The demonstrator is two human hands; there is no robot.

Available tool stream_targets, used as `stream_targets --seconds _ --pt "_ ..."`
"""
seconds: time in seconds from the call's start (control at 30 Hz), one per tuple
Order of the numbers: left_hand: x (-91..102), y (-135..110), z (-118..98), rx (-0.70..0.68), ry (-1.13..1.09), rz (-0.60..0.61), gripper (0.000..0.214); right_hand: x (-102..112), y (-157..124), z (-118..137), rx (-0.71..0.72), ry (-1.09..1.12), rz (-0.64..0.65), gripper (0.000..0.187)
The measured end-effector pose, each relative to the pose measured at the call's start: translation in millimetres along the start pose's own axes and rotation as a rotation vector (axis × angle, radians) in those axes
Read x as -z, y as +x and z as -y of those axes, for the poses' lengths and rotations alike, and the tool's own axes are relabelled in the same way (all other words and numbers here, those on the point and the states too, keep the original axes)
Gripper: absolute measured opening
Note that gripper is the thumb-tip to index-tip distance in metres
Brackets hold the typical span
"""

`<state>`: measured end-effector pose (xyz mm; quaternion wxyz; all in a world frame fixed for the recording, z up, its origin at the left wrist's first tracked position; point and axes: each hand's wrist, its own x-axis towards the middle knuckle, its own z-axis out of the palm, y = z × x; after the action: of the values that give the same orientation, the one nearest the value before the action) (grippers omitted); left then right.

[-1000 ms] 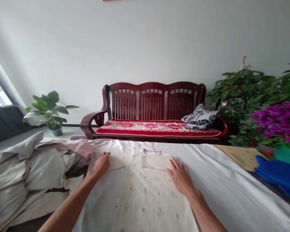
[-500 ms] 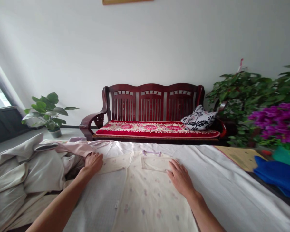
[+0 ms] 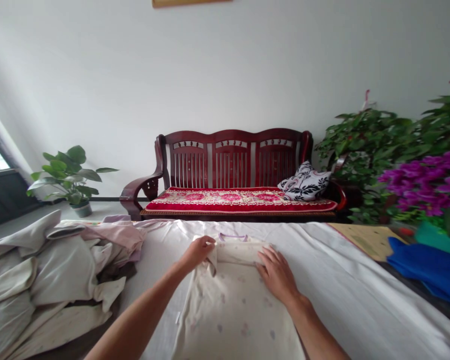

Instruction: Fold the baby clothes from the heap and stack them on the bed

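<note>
Cream dotted garment (image 3: 228, 310) lay beneath both hands: left hand (image 3: 199, 250) pinched its folded sleeve edge, right hand (image 3: 278, 274) pressed flat and open just beside.

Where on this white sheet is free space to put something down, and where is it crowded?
Bare white sheet lies between the dotted garment and the blue cloth; the left side is crowded with piled clothes.

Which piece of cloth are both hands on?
The cream dotted garment in the middle. The left hand pinches a fold of it, the right hand lies flat on it; the grey heap at left and the blue cloth at right are untouched.
</note>
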<state>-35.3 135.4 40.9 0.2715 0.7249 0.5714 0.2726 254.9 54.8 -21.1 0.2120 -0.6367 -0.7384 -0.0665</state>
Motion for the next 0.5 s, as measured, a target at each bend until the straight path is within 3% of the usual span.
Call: stream_targets --seconds 0.1,0.33,0.5 --pt "-19.5 -2.6 8.4 0.015 -0.153 -0.074 0.031 5.4 -2.2 0.6 0.073 0.055 -0.043 0.033" --pt "2.5 -14.5 52.3 0.014 -0.213 -0.392 0.042 24.1 -0.9 18.9 0.043 0.123 -0.025 0.028" --pt "-7.9 -26.9 75.3 -0.001 -0.068 -0.393 0.057 28.8 22.9 46.8 -0.046 0.067 0.076 0.030"
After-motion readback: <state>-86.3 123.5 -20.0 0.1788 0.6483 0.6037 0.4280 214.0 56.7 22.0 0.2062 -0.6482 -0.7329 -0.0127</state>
